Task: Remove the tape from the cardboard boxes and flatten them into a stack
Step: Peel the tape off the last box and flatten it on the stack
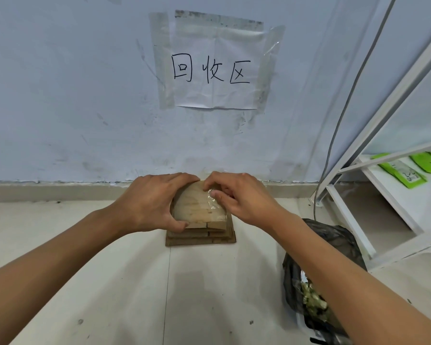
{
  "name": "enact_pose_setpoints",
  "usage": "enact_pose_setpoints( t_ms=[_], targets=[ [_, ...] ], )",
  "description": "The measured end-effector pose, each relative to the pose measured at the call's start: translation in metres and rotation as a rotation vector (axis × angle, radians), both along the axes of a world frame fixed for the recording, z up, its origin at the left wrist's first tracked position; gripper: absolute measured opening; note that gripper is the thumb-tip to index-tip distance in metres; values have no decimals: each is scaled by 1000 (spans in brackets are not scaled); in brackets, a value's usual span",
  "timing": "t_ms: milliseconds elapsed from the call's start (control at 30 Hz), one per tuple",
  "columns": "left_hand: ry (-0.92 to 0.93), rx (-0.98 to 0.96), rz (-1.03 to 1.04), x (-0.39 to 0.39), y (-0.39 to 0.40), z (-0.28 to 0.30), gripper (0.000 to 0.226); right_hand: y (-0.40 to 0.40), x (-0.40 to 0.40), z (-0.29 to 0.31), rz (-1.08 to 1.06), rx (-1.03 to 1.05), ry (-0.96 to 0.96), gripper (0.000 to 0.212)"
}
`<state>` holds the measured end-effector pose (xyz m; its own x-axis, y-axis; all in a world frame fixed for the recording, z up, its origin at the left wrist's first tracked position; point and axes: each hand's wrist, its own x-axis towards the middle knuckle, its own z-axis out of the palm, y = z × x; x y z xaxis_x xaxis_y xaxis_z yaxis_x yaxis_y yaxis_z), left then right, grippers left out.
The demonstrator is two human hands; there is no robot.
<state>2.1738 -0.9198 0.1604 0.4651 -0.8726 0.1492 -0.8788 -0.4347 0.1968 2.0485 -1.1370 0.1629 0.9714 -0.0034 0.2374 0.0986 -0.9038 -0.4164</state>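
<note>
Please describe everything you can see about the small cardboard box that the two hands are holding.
The small light-brown cardboard box is a squat closed carton, tilted with its top toward the camera. Clear glossy tape covers part of that top. The left hand grips its left side; the right hand pinches at the tape. It sits above a stack of flattened brown cardboard on the pale floor, near the wall.

Both bare forearms reach in from the lower corners of the frame and meet at its centre. The left hand (157, 201) comes from the lower left, palm down, fingers curled over the far edge of what it holds and the thumb hooked round the near edge in a firm grip. The right hand (237, 197) comes from the lower right, its thumb and forefinger pinched together, the other fingers curled loosely behind.
</note>
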Motion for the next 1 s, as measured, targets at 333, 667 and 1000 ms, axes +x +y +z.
enact_pose_setpoints(
  t_ms=[333, 667, 1000],
  targets=[
    [15, -18, -15, -2, -5, 1, 92, -8, -2, 3, 19, 20, 27, 7],
    [25, -5, -12, -9, -8, 4, 92, -17, -2, 2, -10, -12, 91, 9],
    [48, 24, 9, -3, -6, 5, 92, -11, -2, 1, -17, 17, -3, 12]
  ],
)
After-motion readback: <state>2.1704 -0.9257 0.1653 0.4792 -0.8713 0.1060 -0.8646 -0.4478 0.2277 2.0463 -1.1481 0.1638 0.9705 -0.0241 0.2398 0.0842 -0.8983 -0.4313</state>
